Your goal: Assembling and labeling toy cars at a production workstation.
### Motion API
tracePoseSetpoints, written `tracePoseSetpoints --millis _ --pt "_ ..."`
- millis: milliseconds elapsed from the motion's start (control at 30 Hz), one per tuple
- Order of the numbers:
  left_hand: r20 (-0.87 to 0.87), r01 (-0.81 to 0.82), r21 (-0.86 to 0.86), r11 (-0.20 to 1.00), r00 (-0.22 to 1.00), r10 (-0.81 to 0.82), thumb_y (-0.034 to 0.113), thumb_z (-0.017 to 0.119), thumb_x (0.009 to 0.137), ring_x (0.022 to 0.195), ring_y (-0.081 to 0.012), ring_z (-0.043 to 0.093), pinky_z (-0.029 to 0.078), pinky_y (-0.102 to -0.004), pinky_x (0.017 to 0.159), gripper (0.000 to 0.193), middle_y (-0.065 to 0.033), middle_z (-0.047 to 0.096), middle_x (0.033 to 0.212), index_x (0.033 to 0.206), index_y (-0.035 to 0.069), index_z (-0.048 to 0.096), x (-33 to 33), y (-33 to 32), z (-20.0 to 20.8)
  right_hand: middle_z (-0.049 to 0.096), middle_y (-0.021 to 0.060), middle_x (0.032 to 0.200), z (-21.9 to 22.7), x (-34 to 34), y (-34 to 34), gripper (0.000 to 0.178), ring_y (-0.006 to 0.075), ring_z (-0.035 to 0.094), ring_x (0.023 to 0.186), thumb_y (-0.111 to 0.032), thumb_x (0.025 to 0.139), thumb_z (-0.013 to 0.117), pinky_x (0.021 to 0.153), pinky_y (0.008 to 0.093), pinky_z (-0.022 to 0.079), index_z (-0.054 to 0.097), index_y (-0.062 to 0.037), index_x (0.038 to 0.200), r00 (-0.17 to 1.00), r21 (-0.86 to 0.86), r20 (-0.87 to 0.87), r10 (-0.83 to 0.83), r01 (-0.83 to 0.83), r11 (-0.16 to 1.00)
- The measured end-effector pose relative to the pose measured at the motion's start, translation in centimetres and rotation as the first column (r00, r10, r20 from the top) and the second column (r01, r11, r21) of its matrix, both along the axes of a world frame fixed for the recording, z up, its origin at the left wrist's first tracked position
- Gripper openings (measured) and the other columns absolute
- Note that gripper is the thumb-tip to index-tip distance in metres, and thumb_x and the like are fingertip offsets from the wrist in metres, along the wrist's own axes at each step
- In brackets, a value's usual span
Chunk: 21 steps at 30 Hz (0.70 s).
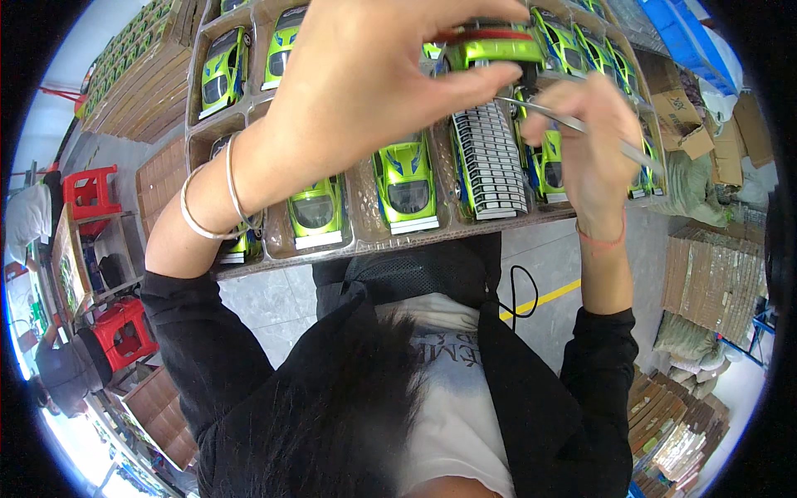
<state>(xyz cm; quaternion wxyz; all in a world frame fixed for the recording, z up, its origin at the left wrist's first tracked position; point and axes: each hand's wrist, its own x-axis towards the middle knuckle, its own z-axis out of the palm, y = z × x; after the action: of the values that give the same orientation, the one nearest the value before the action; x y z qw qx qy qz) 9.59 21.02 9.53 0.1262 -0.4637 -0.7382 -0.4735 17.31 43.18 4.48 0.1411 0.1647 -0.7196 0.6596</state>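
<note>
My left hand (365, 91) reaches across the tray, its thumb and fingers closed around a lime-green toy car (490, 51) lifted above the others. A dark red strip shows along that car. In my right hand (602, 124), slightly blurred by motion, is a pair of metal tweezers (558, 116), the tip close to the held car's lower edge. Below the held car, a sheet of small white-and-black stickers (490, 162) lies over a compartment of the tray. More green toy cars (404, 187) with dark windows sit in the clear plastic compartments of the cardboard-edged tray (369, 246).
Stacked trays of green cars (137, 70) stand at the far left. Red stools (124, 336) and another person (70, 365) are on the left. Cardboard stacks (714, 278), sacks (697, 187) and an open carton (681, 120) line the right. A black cable (513, 290) hangs below the tray.
</note>
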Motion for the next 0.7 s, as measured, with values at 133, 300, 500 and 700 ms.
tracePoseSetpoints --millis 133,300,500,700 --pt "-0.144 0.021 -0.061 0.998 0.989 -0.029 0.000 0.080 0.075 0.091 -0.0244 0.073 0.057 -0.0300 0.080 0.039 -0.0109 0.073 0.108 0.113 0.004 0.071 0.7 0.1 -1.9 0.066 0.0204 0.078 2.6 1.1 0.2 0.048 0.0252 0.063 0.065 -0.027 0.111 0.031 0.086 0.0476 0.056 0.058 0.0028 0.085 0.972 -0.226 -0.227 0.067 -0.120 0.967" --pt "-0.227 0.023 -0.053 0.998 0.973 -0.034 0.002 0.083 0.074 0.089 -0.0212 0.073 0.057 -0.0285 0.078 0.045 -0.0111 0.074 0.104 0.117 0.004 0.071 1.1 0.2 -2.2 0.061 0.0159 0.074 2.9 1.3 0.0 0.038 0.0226 0.059 0.067 -0.025 0.111 0.027 0.103 0.0582 0.046 0.053 -0.0038 0.092 0.984 0.044 -0.168 0.062 -0.056 0.997" --pt "-0.208 0.008 -0.066 0.998 0.978 -0.021 0.003 0.084 0.074 0.088 -0.0197 0.073 0.056 -0.0276 0.077 0.046 -0.0103 0.074 0.104 0.118 0.006 0.071 1.1 0.3 -2.2 0.068 0.0211 0.079 2.0 1.1 0.0 0.048 0.0227 0.066 0.068 -0.027 0.110 0.035 0.098 0.0535 0.053 0.060 0.0059 0.086 0.985 -0.035 -0.174 0.010 -0.016 0.999" --pt "-0.203 -0.018 -0.068 0.998 0.979 0.004 0.003 0.085 0.073 0.086 -0.0182 0.073 0.056 -0.0265 0.076 0.046 -0.0093 0.075 0.102 0.116 0.005 0.072 1.3 0.4 -2.1 0.062 0.0183 0.076 2.2 1.2 -0.1 0.040 0.0245 0.063 0.072 -0.027 0.110 0.031 0.103 0.0581 0.046 0.053 -0.0020 0.090 0.986 0.047 -0.163 0.018 -0.010 0.999"
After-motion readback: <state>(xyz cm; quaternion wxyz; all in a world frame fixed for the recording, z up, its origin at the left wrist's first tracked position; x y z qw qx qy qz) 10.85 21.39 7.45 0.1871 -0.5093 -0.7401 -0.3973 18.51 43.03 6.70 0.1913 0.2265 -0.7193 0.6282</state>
